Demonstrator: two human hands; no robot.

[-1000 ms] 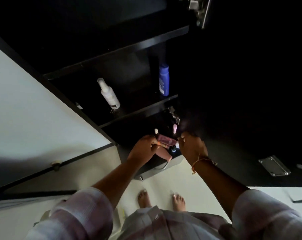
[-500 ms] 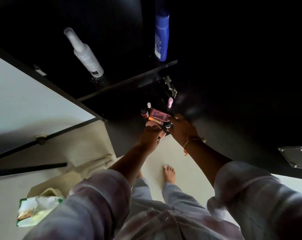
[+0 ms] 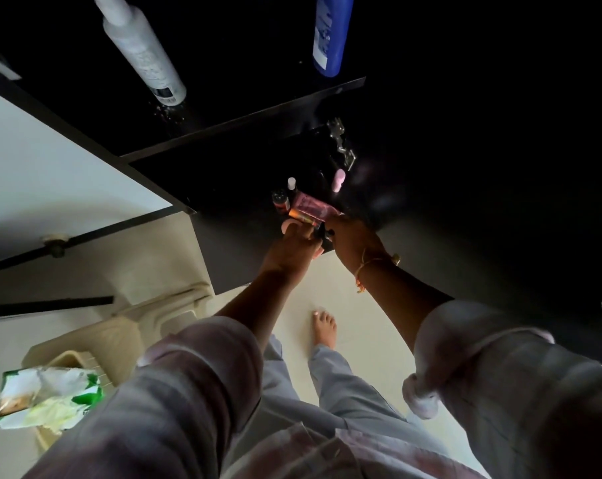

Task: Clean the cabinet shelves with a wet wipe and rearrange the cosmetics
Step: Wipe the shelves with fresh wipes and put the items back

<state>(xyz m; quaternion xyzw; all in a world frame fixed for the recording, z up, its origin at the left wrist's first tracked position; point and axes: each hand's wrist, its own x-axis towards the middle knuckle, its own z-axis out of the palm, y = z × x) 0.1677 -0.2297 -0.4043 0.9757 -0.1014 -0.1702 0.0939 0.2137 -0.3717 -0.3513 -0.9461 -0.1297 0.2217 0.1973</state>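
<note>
Both my hands reach to the front of the lowest dark shelf [image 3: 244,236] of the black cabinet. My left hand [image 3: 292,248] is closed around a pale pink tube [image 3: 289,225]. My right hand [image 3: 353,238] grips a small dark bottle [image 3: 323,233] beside a flat pink packet [image 3: 313,209]. Behind them stand a small orange bottle [image 3: 280,200], a white-capped bottle [image 3: 292,184] and a pink bottle [image 3: 338,179]. On the shelf above stand a white spray bottle [image 3: 144,53] and a blue bottle [image 3: 332,32].
A green and white wet wipe pack [image 3: 47,399] lies on a beige plastic stool [image 3: 119,333] at lower left. The cabinet's open door [image 3: 500,202] stands to the right, its hinge [image 3: 341,141] on the inner wall. My bare foot [image 3: 324,328] is on the pale floor.
The view has tilted downward, so the shelves slid up the frame and the stool with the wipe pack came in. My hands stay together at the cosmetics on the low shelf.
</note>
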